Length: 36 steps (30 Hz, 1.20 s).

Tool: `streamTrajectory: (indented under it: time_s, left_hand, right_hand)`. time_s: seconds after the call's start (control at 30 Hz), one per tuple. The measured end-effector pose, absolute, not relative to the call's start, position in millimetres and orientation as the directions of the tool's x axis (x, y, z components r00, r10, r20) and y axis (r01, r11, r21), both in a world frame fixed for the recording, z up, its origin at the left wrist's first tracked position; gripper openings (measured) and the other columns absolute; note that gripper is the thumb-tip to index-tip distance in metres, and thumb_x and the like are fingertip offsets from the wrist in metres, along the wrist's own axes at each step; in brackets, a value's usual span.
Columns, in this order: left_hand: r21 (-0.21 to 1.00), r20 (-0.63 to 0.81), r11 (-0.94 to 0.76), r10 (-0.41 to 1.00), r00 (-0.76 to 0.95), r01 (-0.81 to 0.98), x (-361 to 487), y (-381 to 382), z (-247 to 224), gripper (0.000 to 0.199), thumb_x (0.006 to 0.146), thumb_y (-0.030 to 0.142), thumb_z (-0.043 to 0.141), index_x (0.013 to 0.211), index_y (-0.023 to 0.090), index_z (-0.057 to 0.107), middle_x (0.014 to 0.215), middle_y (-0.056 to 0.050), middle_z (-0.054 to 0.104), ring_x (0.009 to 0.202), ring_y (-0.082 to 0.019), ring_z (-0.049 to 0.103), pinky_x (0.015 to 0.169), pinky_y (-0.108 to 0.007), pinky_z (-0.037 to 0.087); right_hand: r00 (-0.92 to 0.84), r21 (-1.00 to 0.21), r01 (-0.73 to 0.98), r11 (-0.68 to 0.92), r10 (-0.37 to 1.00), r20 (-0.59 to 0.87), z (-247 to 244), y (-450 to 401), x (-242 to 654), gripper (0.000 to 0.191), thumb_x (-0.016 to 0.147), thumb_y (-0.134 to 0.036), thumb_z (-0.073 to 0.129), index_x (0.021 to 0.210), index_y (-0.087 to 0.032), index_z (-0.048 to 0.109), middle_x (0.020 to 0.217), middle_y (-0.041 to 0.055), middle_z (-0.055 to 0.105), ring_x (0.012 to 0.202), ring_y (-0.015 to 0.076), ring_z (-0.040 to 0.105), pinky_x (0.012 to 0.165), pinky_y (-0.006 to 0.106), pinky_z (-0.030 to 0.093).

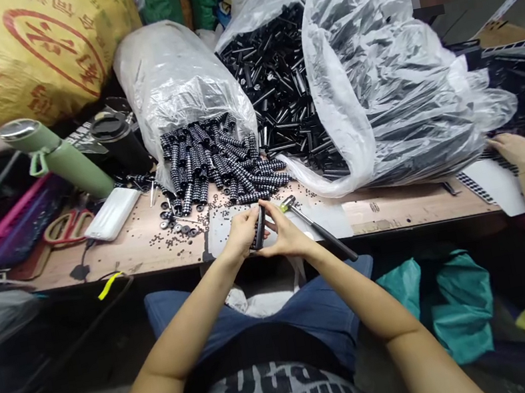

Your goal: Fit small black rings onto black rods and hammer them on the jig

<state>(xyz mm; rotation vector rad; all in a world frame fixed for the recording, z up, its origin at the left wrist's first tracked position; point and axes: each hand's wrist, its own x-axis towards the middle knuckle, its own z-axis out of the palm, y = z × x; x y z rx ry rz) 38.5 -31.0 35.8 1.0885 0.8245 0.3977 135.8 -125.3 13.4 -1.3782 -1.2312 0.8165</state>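
Note:
My left hand (240, 233) and my right hand (285, 230) meet at the table's front edge, both closed around a slim black tube-shaped piece (259, 225). It stands tilted between my fingers, and part of it is hidden by them. Just right of my right hand lies a small hammer (326, 234), its yellow-green head on a pale mat (340, 218) and its black handle pointing toward me. Beyond my hands, black pieces with white-studded sleeves (205, 159) spill from a clear plastic bag (179, 69). Tiny dark rings (179, 240) and washers (169, 216) are scattered left of my left hand.
Plain black tubes (272, 79) fill a large open plastic bag (372, 69) behind. At left are a green bottle (68, 163), a black cup (118, 140), a white power bank (113, 212) and scissors (65, 229). A co-worker's hand (519, 152) works at far right.

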Motion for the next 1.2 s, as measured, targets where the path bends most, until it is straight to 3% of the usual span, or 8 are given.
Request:
streamTrajectory:
  time_s: [0.13,0.67,0.9,0.97,1.07,1.13,1.2]
  left_hand:
    - [0.907,-0.364,0.411,0.661,0.656,0.090,37,-30,35,0.030,0.084,0.041,0.060,0.081,0.011,0.060,0.049,0.002,0.055,0.038,-0.010,0.052,0.036,-0.017,0.040]
    - [0.891,-0.409,0.432,0.637,0.653,0.137,38,-34,30,0.027,0.089,0.036,0.051,0.082,0.012,0.060,0.044,0.001,0.053,0.037,-0.012,0.054,0.035,-0.016,0.039]
    - [0.877,-0.448,0.443,0.617,0.647,0.185,40,-31,20,0.035,0.090,0.044,0.048,0.090,0.012,0.062,0.052,-0.002,0.057,0.042,-0.013,0.056,0.045,-0.023,0.048]
    - [0.931,-0.348,0.327,0.657,0.668,0.163,39,-31,11,0.037,0.090,0.045,0.048,0.097,0.013,0.064,0.065,-0.004,0.060,0.054,-0.014,0.060,0.055,-0.027,0.052]
    - [0.978,-0.011,-0.136,0.723,0.691,0.157,37,-38,-8,0.035,0.087,0.035,0.054,0.114,0.015,0.064,0.093,-0.009,0.060,0.082,-0.018,0.061,0.076,-0.032,0.053]
    - [0.869,0.169,-0.449,0.667,0.725,0.211,36,-45,-22,0.044,0.082,0.026,0.060,0.125,0.016,0.059,0.101,-0.010,0.055,0.094,-0.021,0.057,0.086,-0.036,0.050]
    - [0.725,0.232,-0.635,0.589,0.774,0.266,36,-49,-32,0.051,0.080,0.018,0.060,0.131,0.014,0.054,0.101,-0.011,0.054,0.096,-0.023,0.055,0.089,-0.039,0.048]
  right_hand:
    - [0.238,-0.981,0.170,0.090,0.962,0.129,13,-124,135,0.111,0.052,-0.033,0.087,0.144,-0.025,0.027,0.147,0.0121,0.022,0.138,0.0271,0.029,0.113,0.042,0.034]
    - [0.245,-0.875,0.472,0.102,0.939,0.242,4,-128,135,0.108,0.055,-0.031,0.083,0.144,-0.021,0.023,0.144,0.0141,0.030,0.137,0.0283,0.031,0.115,0.046,0.029]
    - [0.245,-0.804,0.588,0.083,0.930,0.275,9,-129,129,0.107,0.053,-0.026,0.081,0.143,-0.015,0.024,0.140,0.0171,0.034,0.134,0.0290,0.033,0.112,0.045,0.033]
    - [0.279,-0.781,0.623,0.045,0.920,0.276,3,-129,131,0.106,0.052,-0.025,0.081,0.142,-0.015,0.025,0.139,0.0167,0.036,0.133,0.0296,0.034,0.113,0.046,0.032]
    - [0.347,-0.736,0.675,-0.049,0.901,0.258,-15,-129,135,0.104,0.053,-0.026,0.079,0.141,-0.011,0.026,0.138,0.0196,0.036,0.132,0.0324,0.034,0.114,0.050,0.028]
    - [0.387,-0.704,0.701,-0.112,0.889,0.244,-28,-129,135,0.097,0.058,-0.024,0.075,0.140,-0.008,0.026,0.137,0.0223,0.036,0.133,0.0336,0.032,0.114,0.051,0.027]
    - [0.391,-0.674,0.724,-0.145,0.892,0.228,-37,-133,136,0.090,0.064,-0.022,0.069,0.141,-0.006,0.026,0.138,0.0234,0.035,0.134,0.0334,0.030,0.113,0.051,0.027]
